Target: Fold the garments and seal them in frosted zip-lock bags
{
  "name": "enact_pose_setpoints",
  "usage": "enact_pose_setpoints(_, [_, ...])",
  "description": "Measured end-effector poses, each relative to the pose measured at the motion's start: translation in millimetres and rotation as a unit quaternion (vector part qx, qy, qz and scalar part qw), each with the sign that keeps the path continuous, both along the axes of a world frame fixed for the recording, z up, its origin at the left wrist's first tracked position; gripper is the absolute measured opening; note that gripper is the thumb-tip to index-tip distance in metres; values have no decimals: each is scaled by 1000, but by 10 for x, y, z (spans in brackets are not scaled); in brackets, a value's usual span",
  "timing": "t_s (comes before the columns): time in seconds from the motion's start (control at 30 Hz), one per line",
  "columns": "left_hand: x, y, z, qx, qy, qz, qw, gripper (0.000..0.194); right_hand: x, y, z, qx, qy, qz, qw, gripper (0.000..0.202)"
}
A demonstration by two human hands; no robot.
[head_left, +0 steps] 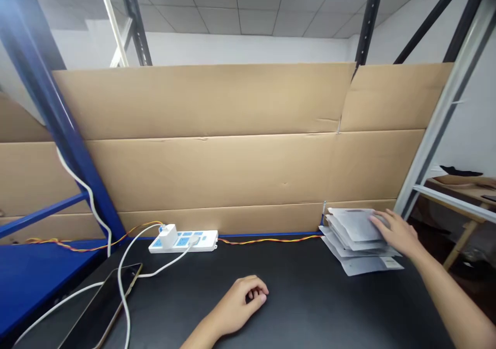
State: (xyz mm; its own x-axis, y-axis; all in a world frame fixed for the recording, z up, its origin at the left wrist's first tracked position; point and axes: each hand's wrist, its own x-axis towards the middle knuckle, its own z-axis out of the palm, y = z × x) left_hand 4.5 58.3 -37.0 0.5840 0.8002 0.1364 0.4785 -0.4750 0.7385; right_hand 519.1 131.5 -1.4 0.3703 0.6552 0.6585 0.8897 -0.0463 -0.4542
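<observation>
A loose stack of white, partly translucent sheets or envelopes lies at the back right of the black table, its edges fanned unevenly. My right hand rests over the stack's right side, fingers stretched out and fingertips touching the top piece. Nearer the middle, my left hand lies on the black table top with its fingers curled in and the thumb close to the index finger. Nothing shows between those fingers.
A white power strip with a plugged-in adapter sits at the back left. White cables loop over a dark tablet-like device at the left. A cardboard wall stands behind, with a blue post left and a grey post right.
</observation>
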Motion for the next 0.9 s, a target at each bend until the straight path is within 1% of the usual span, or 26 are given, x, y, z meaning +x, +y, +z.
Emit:
enact_pose_setpoints(0.1, [-13, -17, 2, 20, 16, -3, 1000, 17, -121, 27, -21, -17, -16, 19, 1000, 51])
enact_pose_setpoints(0.17, [-46, -17, -26, 64, 34, 14, 997, 16, -303, 8, 32, -13, -36, 42, 998, 45])
enact_pose_setpoints(0.2, [-66, -9, -50, 96, 47, 31, 994, 15, -446, -14, 63, 0, -46, 59, 997, 41])
enact_pose_setpoints(0.27, [-98, 26, -111, 157, 82, 71, 982, 20, -853, -71, 90, 34, -62, 114, 991, 32])
enact_pose_setpoints(0.3, [-105, 54, -141, 179, 101, 84, 975, 25, -1107, -103, 69, 74, -50, 175, 980, 27])
enact_pose_setpoints(0.33, [-105, 90, -165, 192, 119, 88, 970, 30, -1380, -134, 21, 73, -42, 257, 963, 24])
enact_pose_setpoints(0.37, [-99, 132, -181, 198, 136, 84, 967, 35, -1659, -164, -54, 59, -47, 301, 951, 22])
enact_pose_setpoints(0.4, [-89, 179, -187, 198, 152, 76, 965, 40, -1929, -190, -151, 46, -51, 328, 942, 22])
enact_pose_setpoints(0.43, [-77, 228, -183, 193, 166, 64, 965, 43, -2177, -213, -259, 10, -61, 362, 930, 23])
enact_pose_setpoints(0.5, [-56, 322, -157, 178, 186, 41, 965, 49, -2563, -244, -472, -116, -91, 421, 895, 36])
enact_pose_setpoints(0.53, [-50, 363, -141, 170, 193, 30, 966, 51, -2691, -251, -560, -173, -104, 443, 874, 45])
enact_pose_setpoints(0.57, [-48, 398, -128, 164, 197, 20, 966, 52, -2777, -255, -628, -222, -114, 455, 855, 54])
enact_pose_setpoints(0.63, [-57, 448, -119, 161, 196, 6, 967, 54, -2843, -253, -700, -281, -122, 464, 832, 63])
enact_pose_setpoints(0.73, [-81, 488, -154, 163, 184, 6, 969, 54, -2817, -248, -690, -304, -118, 458, 827, 65])
enact_pose_setpoints(0.9, [-96, 538, -219, 159, 176, 6, 972, 54, -2797, -242, -632, -302, -108, 465, 825, 64])
